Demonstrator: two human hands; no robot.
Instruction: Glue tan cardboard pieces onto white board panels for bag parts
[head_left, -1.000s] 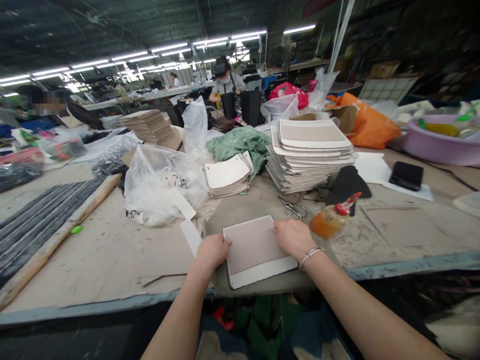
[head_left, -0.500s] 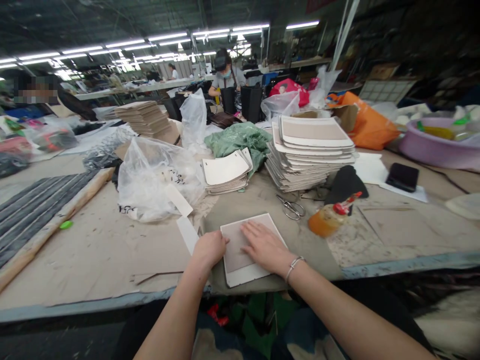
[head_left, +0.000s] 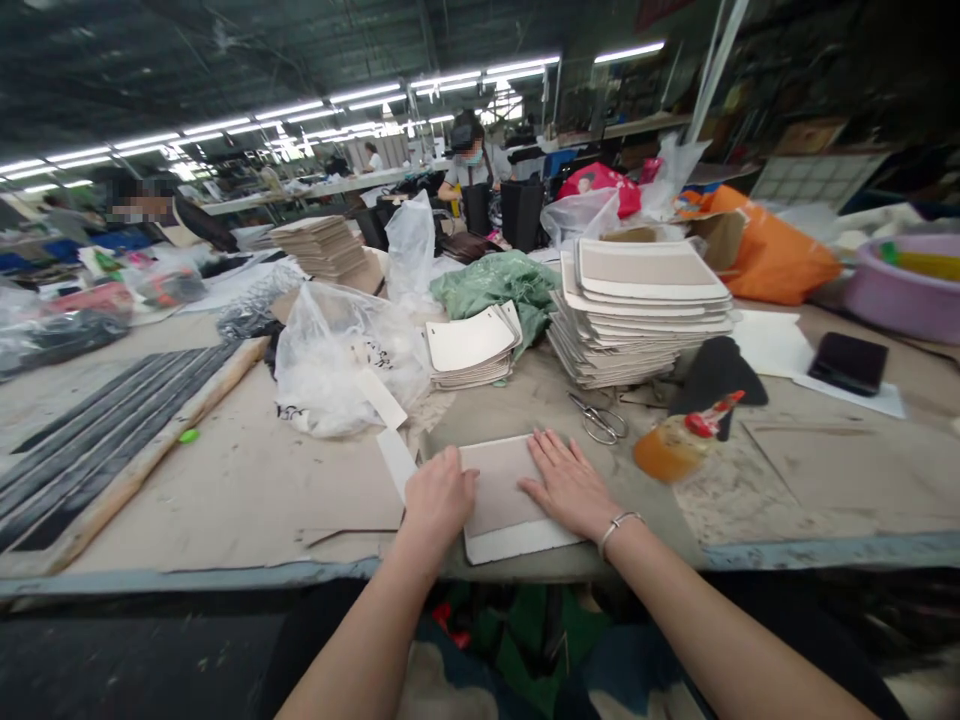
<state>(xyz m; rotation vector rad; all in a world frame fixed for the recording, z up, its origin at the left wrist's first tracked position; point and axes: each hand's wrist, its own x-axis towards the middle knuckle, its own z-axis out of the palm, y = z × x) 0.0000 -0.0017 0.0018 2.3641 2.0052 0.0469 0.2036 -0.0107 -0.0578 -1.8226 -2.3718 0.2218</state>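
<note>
Fingers [head_left: 459,478] of the left hand [head_left: 441,498] are bent and sit on the left edge of the card [head_left: 501,492]. I cannot tell if they pinch it or just press. The card lies flat on the table [head_left: 247,490], close to the near edge, between both hands. It is tan on top with a white rim. The right hand [head_left: 570,488] lies flat on the right side of the card, with its fingers [head_left: 551,455] spread wide and holding nothing.

The card looks thin, light and a bit stiff (like the back of a notebook). It may slide on the table, and it may crease if bent hard. I think a good place to hold it is by an edge or a corner, with a thumb on top.

Now the things that hold stuff. A clear bag [head_left: 337,355] sits left of the card, and it is puffy. I cannot tell what is in it. A small stack [head_left: 472,350] of cards is next to it, and a big stack [head_left: 645,320] stands more to the right. Scissors [head_left: 600,420] lie just behind the right hand. A bottle [head_left: 679,445] with a red tip lies on its side near them, with orange stuff inside. Far right, an orange bag [head_left: 772,255] looks full, but its inside is hidden. A purple tub [head_left: 900,290] holds something yellow and green.
</note>
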